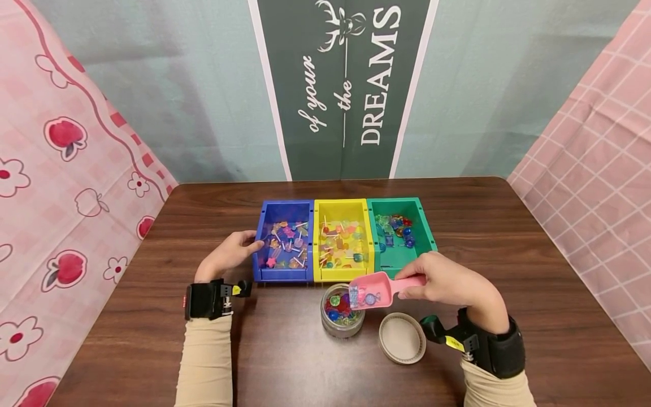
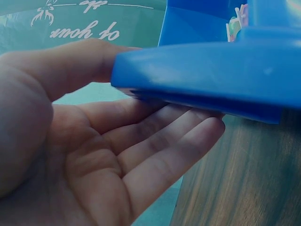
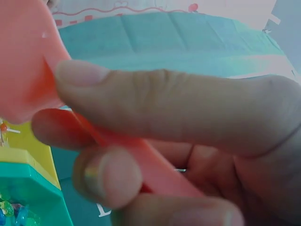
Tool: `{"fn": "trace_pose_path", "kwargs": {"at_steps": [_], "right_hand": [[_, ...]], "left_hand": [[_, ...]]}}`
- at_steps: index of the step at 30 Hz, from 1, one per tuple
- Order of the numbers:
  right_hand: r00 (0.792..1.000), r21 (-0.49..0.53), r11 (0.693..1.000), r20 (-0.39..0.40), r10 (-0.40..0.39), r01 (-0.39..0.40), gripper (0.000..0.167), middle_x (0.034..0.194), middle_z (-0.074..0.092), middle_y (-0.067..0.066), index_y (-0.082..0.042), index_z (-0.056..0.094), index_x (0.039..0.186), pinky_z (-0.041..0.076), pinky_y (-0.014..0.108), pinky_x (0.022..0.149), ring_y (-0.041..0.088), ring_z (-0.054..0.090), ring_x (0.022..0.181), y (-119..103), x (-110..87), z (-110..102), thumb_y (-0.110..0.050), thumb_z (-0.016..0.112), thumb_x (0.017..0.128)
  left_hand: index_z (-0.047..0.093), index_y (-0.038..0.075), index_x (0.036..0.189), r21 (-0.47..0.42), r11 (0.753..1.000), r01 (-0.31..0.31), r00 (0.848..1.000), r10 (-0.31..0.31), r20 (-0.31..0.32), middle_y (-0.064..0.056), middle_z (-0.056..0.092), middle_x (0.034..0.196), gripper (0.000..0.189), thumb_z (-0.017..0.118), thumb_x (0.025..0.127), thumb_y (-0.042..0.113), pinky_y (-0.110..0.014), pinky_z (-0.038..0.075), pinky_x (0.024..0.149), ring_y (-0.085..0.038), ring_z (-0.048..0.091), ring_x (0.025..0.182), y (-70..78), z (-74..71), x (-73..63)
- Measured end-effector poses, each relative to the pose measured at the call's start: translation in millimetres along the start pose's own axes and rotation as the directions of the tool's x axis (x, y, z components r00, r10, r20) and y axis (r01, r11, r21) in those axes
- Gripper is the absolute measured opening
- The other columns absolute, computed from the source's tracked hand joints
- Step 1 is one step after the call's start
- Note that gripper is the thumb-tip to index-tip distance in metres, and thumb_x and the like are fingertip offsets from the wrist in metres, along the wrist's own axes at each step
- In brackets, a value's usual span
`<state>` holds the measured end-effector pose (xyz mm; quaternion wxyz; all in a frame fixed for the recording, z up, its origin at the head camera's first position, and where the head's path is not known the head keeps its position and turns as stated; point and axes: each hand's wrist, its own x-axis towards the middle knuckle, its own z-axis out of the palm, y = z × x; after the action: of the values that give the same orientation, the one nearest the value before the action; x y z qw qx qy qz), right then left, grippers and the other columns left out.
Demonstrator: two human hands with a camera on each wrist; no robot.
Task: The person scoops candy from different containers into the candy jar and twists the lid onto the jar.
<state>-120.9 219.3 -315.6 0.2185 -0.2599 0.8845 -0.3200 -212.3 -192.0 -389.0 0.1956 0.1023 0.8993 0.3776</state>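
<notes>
In my right hand point(image 1: 447, 280) I grip the handle of a pink scoop point(image 1: 377, 289), thumb along it and fingers curled round it in the right wrist view. Several clear, bluish and pink beads lie in the scoop, whose front overlaps the rim of a glass jar point(image 1: 342, 330) in the head view. Red, green and blue beads show inside the jar. With my left hand point(image 1: 229, 253) I hold the left side of a blue bin point(image 1: 283, 275), thumb on one side of its wall and fingers beneath in the left wrist view. The bin contains small lollipop-shaped charms.
A yellow bin point(image 1: 339, 210) with lollipop and gem charms adjoins the blue one. Right of it, a green bin point(image 1: 394, 204) holds gem-like beads at its back and left. A round lid point(image 1: 402, 338) lies on the brown wooden table point(image 1: 285, 362), between jar and right wrist.
</notes>
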Motion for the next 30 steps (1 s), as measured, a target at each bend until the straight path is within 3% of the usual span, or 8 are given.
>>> {"fn": "trace_pose_path", "kwargs": {"at_steps": [6, 15, 21, 30], "right_hand": [[0.997, -0.034, 0.999, -0.075, -0.037, 0.034, 0.025, 0.083, 0.072, 0.0, -0.005, 0.074, 0.097, 0.046, 0.018, 0.056, 0.001, 0.05, 0.065, -6, -0.4, 1, -0.024, 0.076, 0.081], [0.986, -0.043, 0.997, -0.154, -0.067, 0.061, 0.02, 0.079, 0.071, 0.0, -0.006, 0.075, 0.094, 0.044, 0.017, 0.053, -0.001, 0.047, 0.061, -15, -0.9, 5, -0.018, 0.078, 0.078], [0.977, -0.056, 0.995, -0.191, -0.092, 0.083, 0.018, 0.075, 0.069, -0.002, -0.008, 0.075, 0.092, 0.041, 0.017, 0.051, -0.001, 0.044, 0.059, -18, -0.3, 8, -0.017, 0.079, 0.077], [0.975, -0.072, 0.995, -0.206, -0.081, 0.068, 0.017, 0.082, 0.073, 0.001, -0.007, 0.075, 0.092, 0.047, 0.017, 0.056, 0.001, 0.05, 0.066, -18, -2.1, 6, -0.016, 0.079, 0.077]], "left_hand": [[0.041, -0.009, 0.14, -0.006, 1.0, 0.004, 1.0, -0.004, 0.002, -0.027, 0.06, 0.127, 0.047, 0.043, 0.103, 0.02, -0.055, 0.042, 0.107, -0.031, 0.059, 0.112, 0.5, -0.3, 0.5], [0.042, -0.008, 0.14, -0.011, 1.0, 0.005, 1.0, -0.005, 0.002, -0.027, 0.061, 0.126, 0.047, 0.043, 0.103, 0.021, -0.055, 0.042, 0.107, -0.029, 0.059, 0.11, 0.4, -0.3, -0.2], [0.041, -0.008, 0.14, -0.016, 1.0, 0.006, 1.0, -0.006, 0.004, -0.027, 0.06, 0.127, 0.047, 0.043, 0.103, 0.021, -0.055, 0.042, 0.107, -0.031, 0.059, 0.112, 0.8, -0.4, -0.7], [0.042, -0.009, 0.14, -0.007, 1.0, 0.003, 1.0, -0.003, 0.002, -0.027, 0.06, 0.127, 0.047, 0.044, 0.103, 0.02, -0.055, 0.042, 0.107, -0.03, 0.058, 0.111, 0.9, -0.3, -0.5]]}}
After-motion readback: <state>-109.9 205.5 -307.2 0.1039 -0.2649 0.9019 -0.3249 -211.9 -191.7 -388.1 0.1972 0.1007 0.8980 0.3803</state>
